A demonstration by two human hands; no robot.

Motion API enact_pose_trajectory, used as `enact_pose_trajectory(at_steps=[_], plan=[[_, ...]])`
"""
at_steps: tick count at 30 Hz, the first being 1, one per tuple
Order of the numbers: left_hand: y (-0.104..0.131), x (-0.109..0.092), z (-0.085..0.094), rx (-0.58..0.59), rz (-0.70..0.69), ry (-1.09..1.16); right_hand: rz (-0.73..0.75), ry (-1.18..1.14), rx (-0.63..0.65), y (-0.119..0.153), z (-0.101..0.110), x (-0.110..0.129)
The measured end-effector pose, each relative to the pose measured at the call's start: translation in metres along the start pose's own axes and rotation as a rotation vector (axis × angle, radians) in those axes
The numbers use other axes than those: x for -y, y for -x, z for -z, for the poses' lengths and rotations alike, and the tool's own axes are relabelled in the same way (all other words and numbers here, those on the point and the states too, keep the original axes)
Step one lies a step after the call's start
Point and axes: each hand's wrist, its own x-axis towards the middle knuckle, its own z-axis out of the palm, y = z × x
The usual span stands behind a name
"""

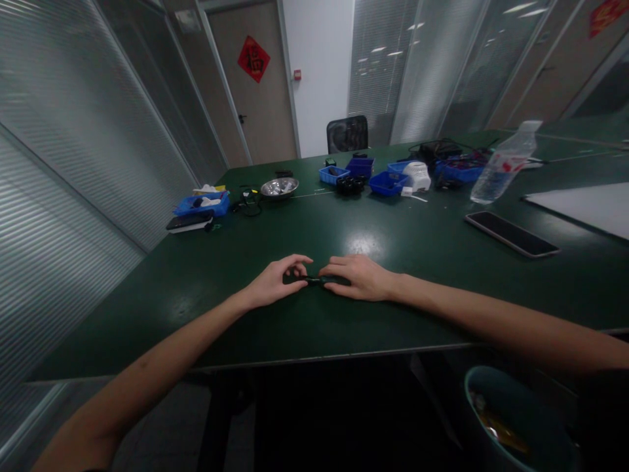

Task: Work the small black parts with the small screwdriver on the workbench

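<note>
The right hand [362,278] pinches a slim dark object [330,280], its long axis left-to-right. The left hand [276,282], fingers parted, curves near its left tip.

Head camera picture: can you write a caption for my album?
Right hand holding a slim dark object at the green table, left hand at its other end.

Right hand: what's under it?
A slim dark object shows partly under the right hand, reaching toward the left hand. The palm covers whatever lies farther in, so where the object ends there can't be told.
</note>
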Motion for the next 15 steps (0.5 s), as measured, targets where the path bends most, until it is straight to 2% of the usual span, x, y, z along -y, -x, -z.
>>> enact_pose_trajectory(at_steps=[8, 15], plan=[[0.0, 0.016, 0.008, -0.116, 0.024, -0.129, -0.008, 0.001, -0.006, 0.002, -0.001, -0.002], [0.0, 0.019, 0.011, -0.137, 0.066, -0.205, -0.022, 0.005, 0.009, 0.001, 0.0, -0.001]])
